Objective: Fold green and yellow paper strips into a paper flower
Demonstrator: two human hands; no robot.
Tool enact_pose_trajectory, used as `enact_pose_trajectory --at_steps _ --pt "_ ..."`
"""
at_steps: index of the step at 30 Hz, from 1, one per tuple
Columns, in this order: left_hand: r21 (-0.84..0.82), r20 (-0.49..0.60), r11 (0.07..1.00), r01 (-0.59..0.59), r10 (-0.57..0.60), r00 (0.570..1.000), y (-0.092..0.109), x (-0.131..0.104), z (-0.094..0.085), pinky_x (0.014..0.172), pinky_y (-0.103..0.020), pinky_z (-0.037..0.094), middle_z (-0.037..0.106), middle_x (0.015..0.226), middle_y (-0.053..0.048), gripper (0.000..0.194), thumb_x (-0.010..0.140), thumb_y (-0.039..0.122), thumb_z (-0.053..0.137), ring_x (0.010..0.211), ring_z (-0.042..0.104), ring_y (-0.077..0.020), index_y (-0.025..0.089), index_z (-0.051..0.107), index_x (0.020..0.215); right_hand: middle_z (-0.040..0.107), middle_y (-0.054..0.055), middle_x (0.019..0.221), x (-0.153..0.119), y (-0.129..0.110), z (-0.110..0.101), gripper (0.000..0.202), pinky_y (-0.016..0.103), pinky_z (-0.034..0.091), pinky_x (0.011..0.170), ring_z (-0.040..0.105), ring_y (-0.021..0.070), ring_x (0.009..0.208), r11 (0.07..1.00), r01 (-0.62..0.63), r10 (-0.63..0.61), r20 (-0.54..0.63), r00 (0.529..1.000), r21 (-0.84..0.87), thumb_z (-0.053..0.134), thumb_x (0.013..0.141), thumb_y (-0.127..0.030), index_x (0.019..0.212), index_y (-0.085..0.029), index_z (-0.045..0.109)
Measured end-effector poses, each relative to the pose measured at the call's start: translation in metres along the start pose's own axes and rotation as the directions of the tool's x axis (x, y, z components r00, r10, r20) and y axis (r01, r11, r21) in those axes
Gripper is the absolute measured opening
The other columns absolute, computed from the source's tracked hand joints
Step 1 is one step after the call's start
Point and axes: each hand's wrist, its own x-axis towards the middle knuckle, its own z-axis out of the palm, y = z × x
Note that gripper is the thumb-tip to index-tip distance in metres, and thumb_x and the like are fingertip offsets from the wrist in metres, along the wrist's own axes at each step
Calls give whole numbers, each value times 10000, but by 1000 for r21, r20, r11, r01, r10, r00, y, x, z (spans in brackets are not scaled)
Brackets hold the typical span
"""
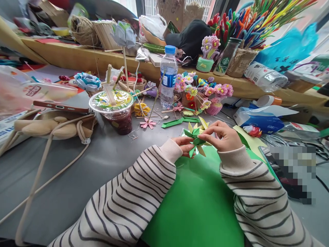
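Between my two hands is a folded paper flower [197, 136] with green and pale yellow pointed petals. My left hand [185, 144] has its fingers closed on the flower's left side, partly behind it. My right hand [220, 136] pinches a green petal from the right, thumb against fingertips. Just beyond the flower, folded green paper strips [172, 123] lie on the grey table. A large green sheet [195, 195] spreads beneath my forearms, and a pale yellow sheet [253, 145] lies right of my right hand.
A lidded cup of dark drink [119, 120] stands at left, near a bag with beige straps [59, 127]. Behind the flower is a water bottle [169, 82]. A phone or tablet [280, 171], partly blurred out, lies at right. Craft flowers and pipe cleaners crowd the back shelf [144, 63].
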Motion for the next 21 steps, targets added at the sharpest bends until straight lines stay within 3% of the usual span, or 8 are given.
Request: enact_pose_trajectory --at_steps 5,10,13,16,21 --pt "51 2 999 -6 5 1000 1 -1 1 559 -263 429 599 673 -19 456 460 313 727 538 558 -105 146 617 869 514 -7 599 -1 -2 4 161 253 373 481 444 99 526 1000 1 -2 -29 1000 -16 610 639 -384 625 -225 630" --pt "15 -112 999 -33 34 993 1 -1 4 483 -215 391 563 562 16 478 385 340 746 491 533 -89 130 621 796 493 21 662 -1 -13 5 108 297 406 596 460 139 638 948 291 -307 -121 944 -131 622 646 -314 638 -207 611" --pt "-51 -194 996 -76 65 979 2 -1 2 542 -226 407 594 653 2 446 420 301 743 536 538 -80 152 624 823 497 26 725 -1 -19 2 152 306 423 631 479 149 683 929 349 -363 -125 923 -123 645 622 -307 730 -213 592" --pt "-102 -137 986 -130 116 984 3 0 -1 557 -234 409 604 684 5 390 462 295 729 526 528 -69 186 630 822 496 28 741 0 -22 -1 183 311 425 632 480 152 687 928 348 -364 -122 923 -135 651 617 -299 772 -225 587" --pt "-99 -62 982 -160 154 986 2 0 1 522 -225 405 613 723 -3 369 460 288 731 525 526 -73 188 631 801 501 23 701 -1 -23 -2 72 302 422 594 471 138 645 918 371 -389 -136 911 -141 639 636 -250 693 -225 604"
